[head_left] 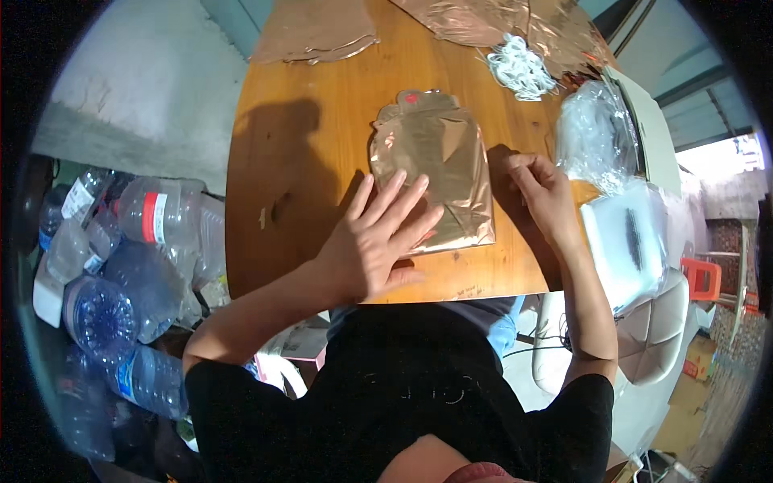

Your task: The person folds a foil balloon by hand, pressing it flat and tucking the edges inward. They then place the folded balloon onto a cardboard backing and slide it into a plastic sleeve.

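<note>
Near the middle of the near edge of the table [483,274], the left hand [370,241] extends from the near left. Its fingers are spread wide over the near-left part of a folded foil piece [455,189], which is copper-gold and shiny. The foil piece lies flat, its near end just inside the near edge and its narrower, notched end, with a red mark, toward the far edge.

To the right of the foil piece, apart from it, is the right hand [543,189]. Its fingers are curled and narrow; whether they are closed on anything cannot be told.

At the right edge, near corner, is a stack of clear plastic sleeves [600,221]. Farther along that edge sits a crumpled clear bag [592,133]. Beyond it, toward the far right, lies a tangle of white string [519,68]. At the far edge, foil sheets [318,28] lie to the left and more foil to the right.
</note>
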`<state>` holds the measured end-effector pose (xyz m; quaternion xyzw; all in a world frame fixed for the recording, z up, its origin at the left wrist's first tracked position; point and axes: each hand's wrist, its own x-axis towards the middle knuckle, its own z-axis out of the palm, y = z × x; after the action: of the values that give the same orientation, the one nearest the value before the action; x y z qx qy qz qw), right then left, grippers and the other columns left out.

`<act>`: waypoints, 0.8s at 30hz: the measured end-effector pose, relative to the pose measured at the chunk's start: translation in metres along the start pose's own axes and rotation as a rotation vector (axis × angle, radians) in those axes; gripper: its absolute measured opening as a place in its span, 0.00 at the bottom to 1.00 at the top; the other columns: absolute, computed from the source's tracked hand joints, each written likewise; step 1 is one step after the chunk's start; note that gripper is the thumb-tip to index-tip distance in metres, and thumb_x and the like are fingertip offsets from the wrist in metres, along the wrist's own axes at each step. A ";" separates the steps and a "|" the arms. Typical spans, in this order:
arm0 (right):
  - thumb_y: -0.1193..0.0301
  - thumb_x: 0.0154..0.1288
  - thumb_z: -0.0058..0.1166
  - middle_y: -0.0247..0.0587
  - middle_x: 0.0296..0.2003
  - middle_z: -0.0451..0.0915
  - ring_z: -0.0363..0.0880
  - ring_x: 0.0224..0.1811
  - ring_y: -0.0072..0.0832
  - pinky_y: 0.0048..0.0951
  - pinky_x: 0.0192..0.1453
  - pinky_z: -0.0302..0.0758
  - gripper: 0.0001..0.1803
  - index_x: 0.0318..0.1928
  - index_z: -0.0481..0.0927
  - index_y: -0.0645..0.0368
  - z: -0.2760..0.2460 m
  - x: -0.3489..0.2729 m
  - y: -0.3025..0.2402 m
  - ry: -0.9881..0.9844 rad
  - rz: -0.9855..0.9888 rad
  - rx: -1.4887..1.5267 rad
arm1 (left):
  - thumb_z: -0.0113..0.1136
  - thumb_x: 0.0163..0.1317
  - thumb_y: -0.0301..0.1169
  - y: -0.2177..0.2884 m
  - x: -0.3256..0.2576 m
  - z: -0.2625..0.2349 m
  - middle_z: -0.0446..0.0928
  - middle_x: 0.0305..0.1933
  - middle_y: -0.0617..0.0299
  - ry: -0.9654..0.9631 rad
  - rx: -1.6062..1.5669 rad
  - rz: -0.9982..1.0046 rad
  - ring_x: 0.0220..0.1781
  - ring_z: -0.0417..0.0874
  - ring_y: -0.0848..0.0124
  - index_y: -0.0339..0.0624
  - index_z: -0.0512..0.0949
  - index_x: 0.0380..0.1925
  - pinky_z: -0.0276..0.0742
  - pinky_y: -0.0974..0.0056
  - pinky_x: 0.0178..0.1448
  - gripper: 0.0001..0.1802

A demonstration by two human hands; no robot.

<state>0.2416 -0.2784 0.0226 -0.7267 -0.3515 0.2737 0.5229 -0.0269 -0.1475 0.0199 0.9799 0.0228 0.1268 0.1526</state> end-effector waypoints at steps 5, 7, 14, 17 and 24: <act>0.67 0.70 0.60 0.29 0.34 0.82 0.75 0.32 0.14 0.18 0.37 0.73 0.11 0.42 0.82 0.63 0.005 0.005 -0.014 -0.120 0.122 -0.124 | 0.68 0.53 0.53 0.008 -0.001 0.002 0.57 0.76 0.41 -0.030 -0.012 -0.011 0.77 0.57 0.40 0.42 0.69 0.68 0.49 0.34 0.74 0.45; 0.68 0.68 0.63 0.29 0.32 0.82 0.76 0.32 0.14 0.20 0.35 0.73 0.10 0.41 0.83 0.64 0.013 0.007 -0.025 -0.211 0.121 -0.052 | 0.68 0.53 0.54 0.008 0.000 0.001 0.57 0.76 0.41 -0.041 -0.002 -0.041 0.77 0.55 0.40 0.43 0.70 0.67 0.48 0.35 0.75 0.45; 0.68 0.66 0.66 0.26 0.26 0.79 0.73 0.26 0.12 0.18 0.29 0.68 0.10 0.39 0.84 0.63 0.016 0.019 -0.029 -0.295 0.257 -0.123 | 0.65 0.54 0.57 0.010 0.000 -0.001 0.51 0.79 0.43 -0.065 0.021 -0.013 0.81 0.47 0.44 0.45 0.65 0.71 0.38 0.38 0.80 0.48; 0.68 0.65 0.67 0.26 0.23 0.77 0.70 0.22 0.13 0.17 0.25 0.65 0.10 0.39 0.83 0.63 0.016 0.020 -0.027 -0.266 0.254 -0.083 | 0.63 0.56 0.58 0.016 0.007 -0.004 0.56 0.78 0.52 -0.096 -0.045 0.151 0.81 0.52 0.59 0.43 0.67 0.70 0.39 0.43 0.82 0.46; 0.65 0.66 0.66 0.30 0.26 0.79 0.72 0.22 0.14 0.18 0.25 0.68 0.15 0.41 0.82 0.65 0.013 0.024 -0.049 -0.340 0.371 -0.245 | 0.62 0.57 0.56 0.010 0.004 0.009 0.49 0.81 0.54 -0.213 -0.067 0.090 0.83 0.45 0.58 0.46 0.60 0.73 0.33 0.48 0.83 0.48</act>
<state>0.2352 -0.2420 0.0646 -0.7801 -0.3253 0.4383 0.3057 -0.0207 -0.1592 0.0158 0.9821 -0.0416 0.0295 0.1811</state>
